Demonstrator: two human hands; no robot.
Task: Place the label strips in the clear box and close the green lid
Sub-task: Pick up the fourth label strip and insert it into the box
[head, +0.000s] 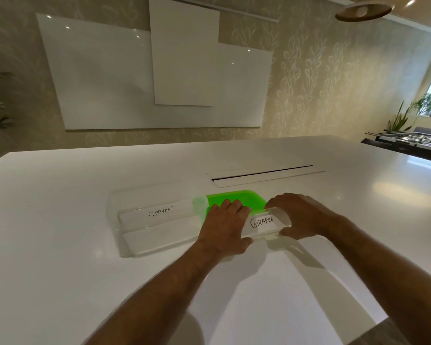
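A clear plastic box (125, 245) lies on the white table, and inside it rests a white strip marked ELEPHANT (157, 212). A green lid (234, 197) lies just behind and to the right of the box. Both hands hold a white strip marked GIRAFEE (261, 224) over the box's right end. My left hand (224, 227) grips its left part, fingers over the top edge and thumb underneath. My right hand (301, 217) pinches its right end between curled fingers and thumb.
The white table (60, 220) spreads wide on all sides. A long cable slot with a flap (261, 174) is set into the tabletop behind the lid. White boards hang on the wall beyond. A foosball table (408, 140) stands at far right.
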